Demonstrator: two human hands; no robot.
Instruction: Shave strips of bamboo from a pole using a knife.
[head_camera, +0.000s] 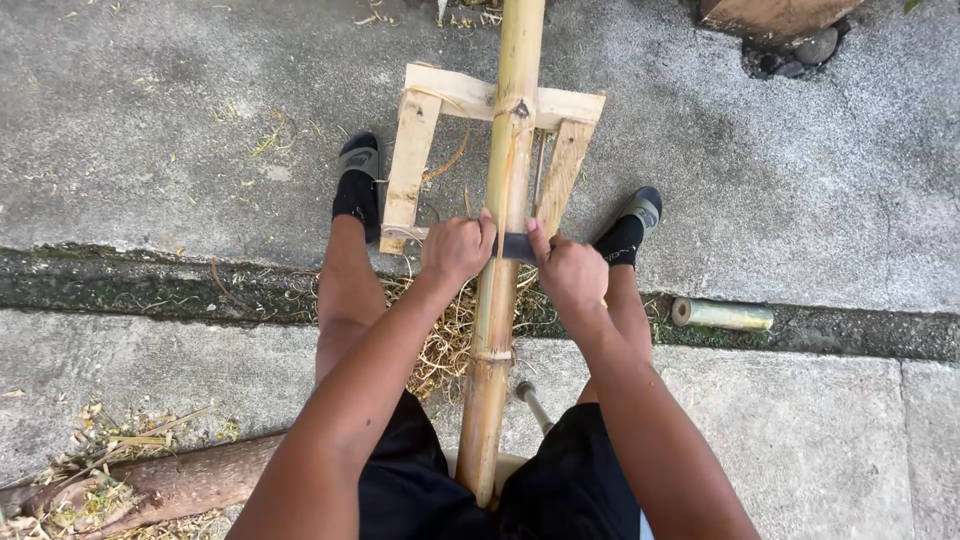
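While both fists clamp shut on either end of a flat grey blade (517, 246), the left hand (456, 247) grips its left end and the right hand (570, 272) its right, the steel laid straight across the long bamboo pole (497, 300). That pole runs from between the seated person's knees, near, away to the far edge of view, resting on a small wooden frame (413, 150) of pale slats. To do this well, I'd say: keep the blade square to the pole, press evenly with both hands, take thin shavings and don't let one end dig in. The pole could roll, so the knees should pin it.

Outward now: both feet in black socks and grey slide sandals (359, 160) sit either side of the frame. Dry shavings (445, 340) lie heaped beneath the pole. At right, a short cut bamboo piece (722, 315) rests in the mossy gutter. Near left, a brown log (170, 485) lies among more scraps. Far right, stones (805, 50) sit by a wooden block. No packages, labels or signs show anywhere on this concrete.
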